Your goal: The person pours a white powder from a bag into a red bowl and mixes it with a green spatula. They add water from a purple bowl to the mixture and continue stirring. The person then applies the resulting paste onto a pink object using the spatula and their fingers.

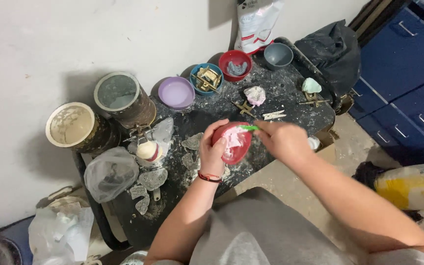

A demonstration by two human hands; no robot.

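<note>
My left hand (211, 152) grips a red flexible bowl (232, 142) smeared with white plaster, tilted above the dark, dusty table (290, 98). My right hand (281, 140) holds a green-handled spatula (248, 128) whose tip reaches into the bowl's rim. A red and black band circles my left wrist.
Purple (176, 92), blue (206, 78), red (235, 64) and grey (278, 55) bowls line the table's far edge. Two large cylinders (96, 113) stand at left. A clear plastic bag (110, 172), plaster chips and metal parts lie about. Blue drawers (403, 73) are at right.
</note>
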